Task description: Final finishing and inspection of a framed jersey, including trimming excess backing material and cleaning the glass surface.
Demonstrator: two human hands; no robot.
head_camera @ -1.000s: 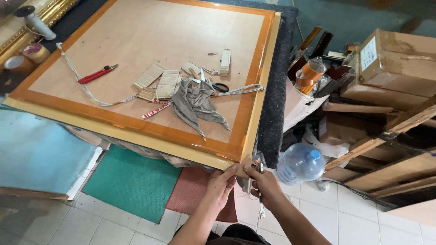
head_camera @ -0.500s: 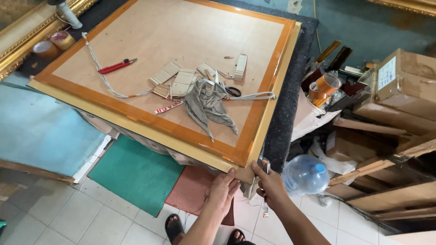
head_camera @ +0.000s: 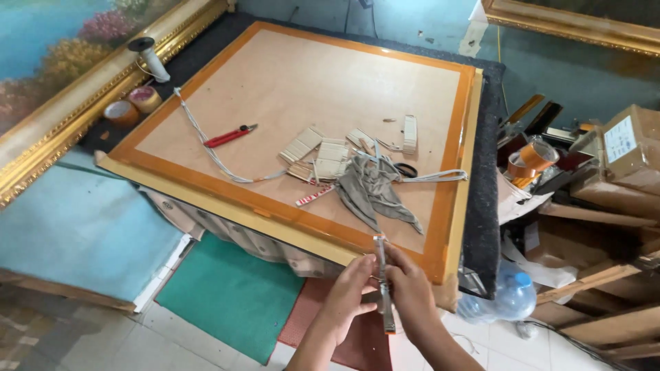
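Observation:
Both my hands meet at the near edge of a large picture frame (head_camera: 227, 199) lying face down, its brown backing board (head_camera: 289, 82) bordered in orange tape. My left hand (head_camera: 349, 294) and my right hand (head_camera: 414, 292) together grip a narrow metal tool (head_camera: 380, 255) held upright, its top end over the frame's near right corner. A little beyond the tool, on the board, lies a crumpled grey cloth (head_camera: 375, 194).
On the board lie a red cutter (head_camera: 230, 135), a white cord (head_camera: 206, 148), staple strips (head_camera: 317, 148) and scissors (head_camera: 407, 170). Tape rolls (head_camera: 134, 104) and a gold-framed painting (head_camera: 62, 89) are at left. A water bottle (head_camera: 510, 297), cardboard boxes (head_camera: 632, 148) and wood lie right.
My hands have come up from beside the frame's near right corner and now hold the metal tool upright over its edge. The view has swung so the frame sits further right.

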